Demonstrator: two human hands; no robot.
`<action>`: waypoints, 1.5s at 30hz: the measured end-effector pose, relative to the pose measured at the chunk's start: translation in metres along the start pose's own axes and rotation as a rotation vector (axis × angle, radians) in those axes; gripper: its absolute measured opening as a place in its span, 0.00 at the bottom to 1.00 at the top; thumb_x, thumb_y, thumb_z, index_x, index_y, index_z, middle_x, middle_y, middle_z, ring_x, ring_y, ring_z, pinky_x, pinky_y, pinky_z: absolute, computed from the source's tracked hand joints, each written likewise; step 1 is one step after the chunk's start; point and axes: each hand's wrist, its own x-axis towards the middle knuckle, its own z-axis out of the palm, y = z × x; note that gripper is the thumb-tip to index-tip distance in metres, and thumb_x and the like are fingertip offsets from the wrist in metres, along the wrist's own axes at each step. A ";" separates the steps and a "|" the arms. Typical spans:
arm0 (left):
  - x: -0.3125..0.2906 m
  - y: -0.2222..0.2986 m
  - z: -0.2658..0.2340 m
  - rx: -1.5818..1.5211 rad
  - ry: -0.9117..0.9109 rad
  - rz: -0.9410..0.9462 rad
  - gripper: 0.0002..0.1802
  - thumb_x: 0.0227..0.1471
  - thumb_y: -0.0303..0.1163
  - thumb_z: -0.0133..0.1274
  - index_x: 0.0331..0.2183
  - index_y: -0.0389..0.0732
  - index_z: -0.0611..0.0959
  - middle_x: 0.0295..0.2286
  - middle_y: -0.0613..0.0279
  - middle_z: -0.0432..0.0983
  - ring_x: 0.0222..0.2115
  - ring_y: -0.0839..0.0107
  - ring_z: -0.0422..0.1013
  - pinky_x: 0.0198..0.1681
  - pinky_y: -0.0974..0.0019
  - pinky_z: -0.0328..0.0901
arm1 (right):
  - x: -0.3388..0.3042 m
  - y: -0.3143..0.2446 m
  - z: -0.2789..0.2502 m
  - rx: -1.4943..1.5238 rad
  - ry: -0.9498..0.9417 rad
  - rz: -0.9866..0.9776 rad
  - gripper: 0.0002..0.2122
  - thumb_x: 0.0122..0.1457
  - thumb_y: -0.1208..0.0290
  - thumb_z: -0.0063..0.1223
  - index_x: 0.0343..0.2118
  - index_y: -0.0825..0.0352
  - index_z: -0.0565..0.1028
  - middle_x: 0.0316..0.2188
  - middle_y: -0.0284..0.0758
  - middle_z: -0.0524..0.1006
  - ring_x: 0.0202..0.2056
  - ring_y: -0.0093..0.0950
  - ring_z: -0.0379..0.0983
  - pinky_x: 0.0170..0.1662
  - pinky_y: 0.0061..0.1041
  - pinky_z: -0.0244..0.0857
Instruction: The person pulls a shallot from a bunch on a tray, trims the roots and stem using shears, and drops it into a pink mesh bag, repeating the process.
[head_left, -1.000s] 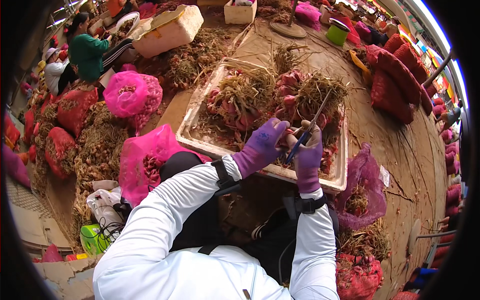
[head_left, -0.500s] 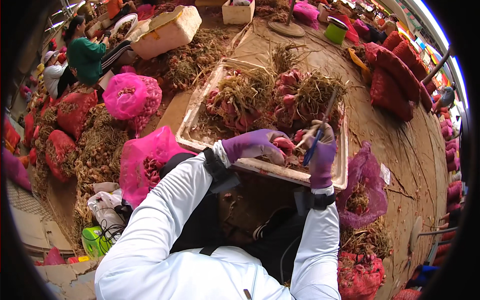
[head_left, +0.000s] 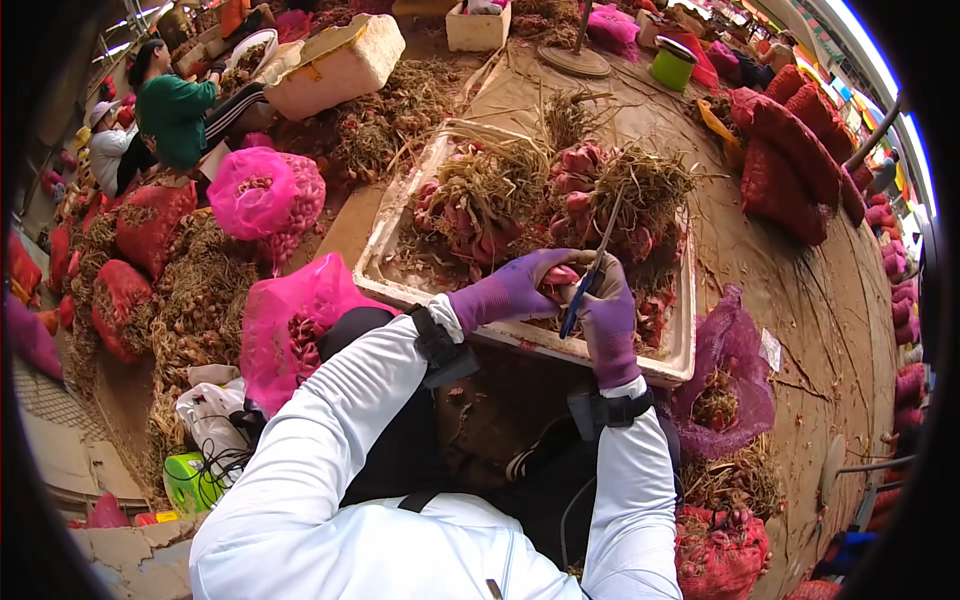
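A brown sheet [head_left: 800,330] spread around one white tray [head_left: 395,290], red sacks [head_left: 785,190] on both sides. Over the tray's near half, at least one red bulb [head_left: 560,276] sat inside the narrow grip of the left hand [head_left: 512,288]; the right hand [head_left: 610,318] clasped one blue-handled blade [head_left: 578,297]. The tray bore at least two bunches [head_left: 470,205].

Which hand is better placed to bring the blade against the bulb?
Probably the right hand: it grips the blue-handled blade, close beside the reddish bulb. The left hand holds that bulb, so it seems better suited to steadying.
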 end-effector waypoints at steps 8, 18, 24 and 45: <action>0.001 0.002 0.002 -0.218 0.080 -0.189 0.39 0.49 0.32 0.59 0.59 0.33 0.60 0.49 0.59 0.68 0.47 0.76 0.67 0.52 0.70 0.63 | 0.005 0.003 -0.008 -0.101 0.166 -0.122 0.18 0.49 0.90 0.49 0.45 0.69 0.68 0.30 0.27 0.71 0.28 0.15 0.69 0.30 0.12 0.65; 0.004 -0.016 -0.002 -0.950 -0.029 -0.185 0.21 0.57 0.31 0.45 0.52 0.36 0.67 0.43 0.57 0.70 0.44 0.63 0.71 0.49 0.51 0.67 | 0.017 0.013 -0.040 0.221 0.144 0.071 0.18 0.52 0.83 0.55 0.46 0.68 0.67 0.33 0.38 0.77 0.32 0.26 0.76 0.34 0.20 0.71; 0.007 -0.007 -0.002 -0.994 0.077 -0.233 0.16 0.61 0.31 0.39 0.49 0.37 0.68 0.38 0.61 0.70 0.40 0.68 0.71 0.47 0.53 0.69 | 0.012 -0.002 -0.020 0.090 0.144 -0.082 0.16 0.56 0.78 0.56 0.47 0.68 0.66 0.34 0.31 0.75 0.32 0.19 0.73 0.33 0.17 0.69; 0.000 0.010 0.000 -0.710 -0.044 -0.287 0.31 0.52 0.30 0.55 0.56 0.37 0.63 0.47 0.55 0.69 0.46 0.64 0.72 0.51 0.57 0.68 | 0.014 0.006 -0.026 0.214 0.200 0.003 0.16 0.51 0.84 0.53 0.45 0.69 0.67 0.30 0.30 0.73 0.29 0.19 0.73 0.31 0.16 0.70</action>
